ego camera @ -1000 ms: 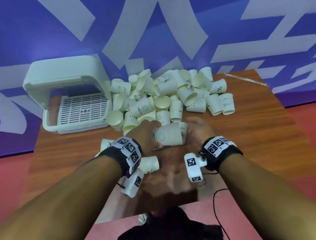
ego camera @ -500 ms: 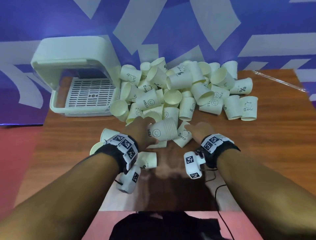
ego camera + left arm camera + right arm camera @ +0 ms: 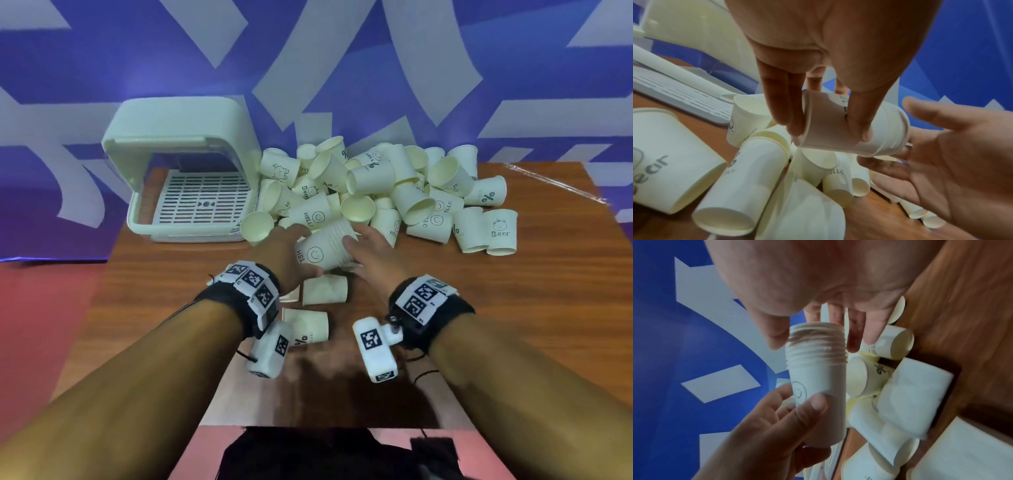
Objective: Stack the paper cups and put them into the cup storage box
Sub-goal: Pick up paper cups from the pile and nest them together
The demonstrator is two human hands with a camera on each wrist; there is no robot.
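Gripping the cup stack [image 3: 327,248] near its closed base end, the left hand [image 3: 286,255] has thumb & fingers curled round the smiley/"HELLO" outer cup; in the left wrist view the thumb and fingers [image 3: 784,104] wrap it from both sides. Right hand [image 3: 371,253] is spread, fingers nearly straight, palm facing the stack's rim end; it sits just beside the rims, contact can't be told. Stack lies roughly horizontal, long axis running left-right across the person, rims pointing right toward the right palm, base pointing left. It's held above the table [image 3: 513,308], just in front of the loose cup pile [image 3: 394,192].

Pile is a jumble of white cups, most tipped on their sides, some printed "Bear" or "%". 2 more cups [image 3: 323,289] lie on the wood below the hands. Cup storage box [image 3: 178,137] sits at the table's far left, lid raised, slotted tray showing inside, touching the pile's left edge. Blue & white wall behind.
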